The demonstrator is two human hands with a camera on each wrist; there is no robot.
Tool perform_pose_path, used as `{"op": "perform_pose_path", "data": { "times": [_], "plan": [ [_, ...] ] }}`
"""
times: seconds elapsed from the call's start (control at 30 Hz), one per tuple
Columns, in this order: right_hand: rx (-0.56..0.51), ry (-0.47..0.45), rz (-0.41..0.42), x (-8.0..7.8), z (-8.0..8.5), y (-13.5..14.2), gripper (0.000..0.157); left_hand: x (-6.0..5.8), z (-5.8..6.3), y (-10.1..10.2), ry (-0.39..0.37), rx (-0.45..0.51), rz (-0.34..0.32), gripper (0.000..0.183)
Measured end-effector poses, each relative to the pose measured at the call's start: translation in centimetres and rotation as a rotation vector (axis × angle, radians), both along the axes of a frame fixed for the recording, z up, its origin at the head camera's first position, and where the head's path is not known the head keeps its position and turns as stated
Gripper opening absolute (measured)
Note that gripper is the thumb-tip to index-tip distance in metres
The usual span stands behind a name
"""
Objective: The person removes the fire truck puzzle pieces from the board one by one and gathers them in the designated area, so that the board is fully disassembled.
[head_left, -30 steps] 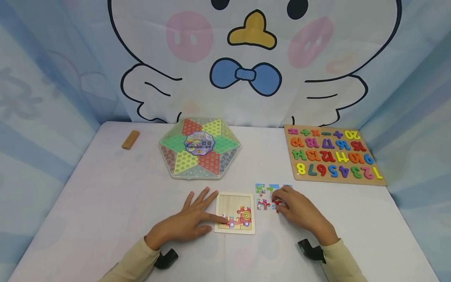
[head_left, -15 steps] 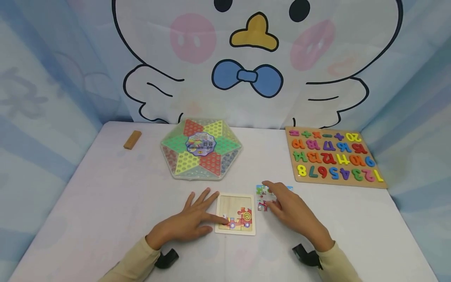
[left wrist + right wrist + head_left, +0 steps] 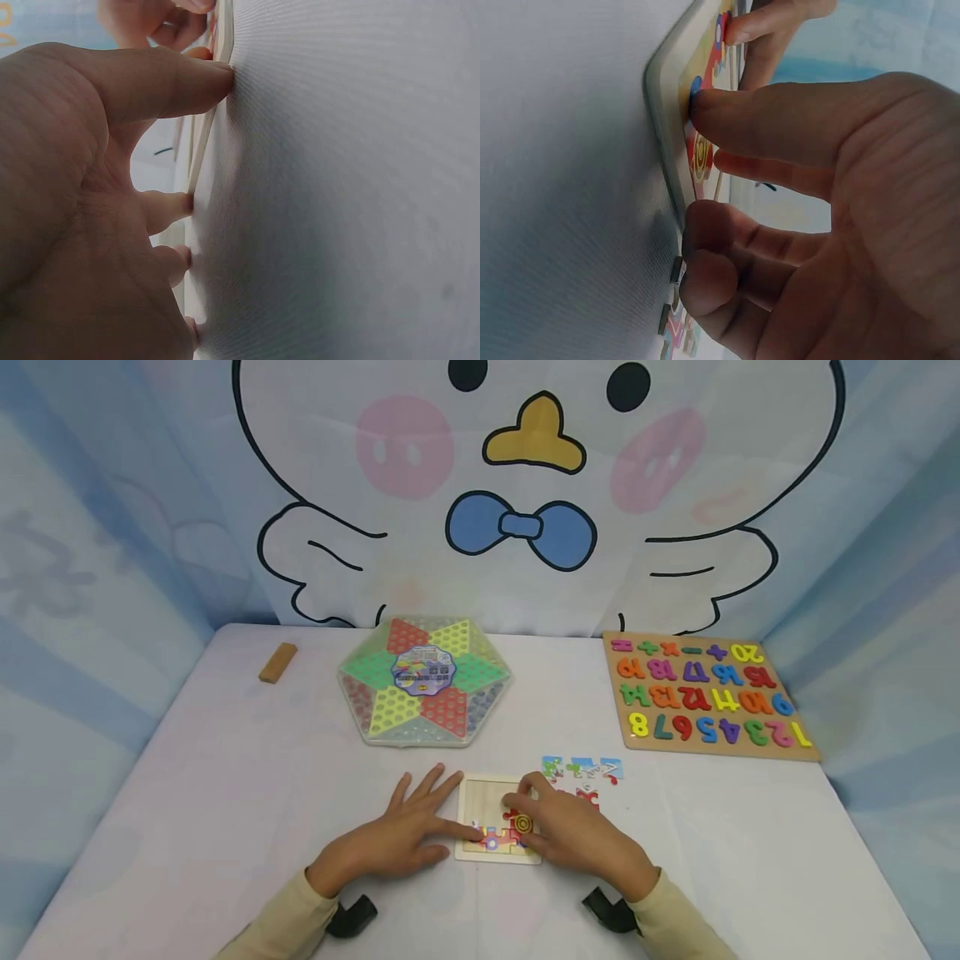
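Note:
A square wooden puzzle tray [image 3: 498, 777] lies before me, with several red vehicle pieces along its lower right part. My left hand [image 3: 401, 839] lies at its left side, fingers spread; the index fingertip presses a red piece, and the thumb touches the tray's edge in the left wrist view [image 3: 82, 150]. My right hand [image 3: 577, 835] reaches over the tray's right side. Its thumb and index finger straddle and seem to pinch the puzzle piece with the yellow spiral [image 3: 702, 156], the thumb on a blue wheel. Its other fingers are curled at the tray's edge.
Loose picture puzzle pieces [image 3: 582, 767] lie right of the tray, some partly hidden by my right hand. A hexagonal star game board [image 3: 423, 722] and a wooden number board [image 3: 720, 743] stand farther back. A small wooden block [image 3: 278, 662] lies at the back left.
My right hand has moved left from the loose pieces onto the tray's right side. My left hand stays on the tray, index fingertip still on the red piece.

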State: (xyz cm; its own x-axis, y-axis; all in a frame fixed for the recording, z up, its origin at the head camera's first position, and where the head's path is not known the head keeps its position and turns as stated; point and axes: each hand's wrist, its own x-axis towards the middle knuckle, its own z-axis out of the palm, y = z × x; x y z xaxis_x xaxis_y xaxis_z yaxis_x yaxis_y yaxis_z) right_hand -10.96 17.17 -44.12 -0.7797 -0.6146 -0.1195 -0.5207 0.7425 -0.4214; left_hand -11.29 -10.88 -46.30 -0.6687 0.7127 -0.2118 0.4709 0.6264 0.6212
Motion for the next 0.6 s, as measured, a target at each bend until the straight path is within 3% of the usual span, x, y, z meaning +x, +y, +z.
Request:
{"op": "perform_pose_path", "data": {
  "times": [0.6],
  "plan": [
    [-0.021,-0.041,-0.009,0.01,-0.34,-0.21,0.043,0.03,0.07,-0.16,0.002,0.013,0.001,0.046]
  ]
}}
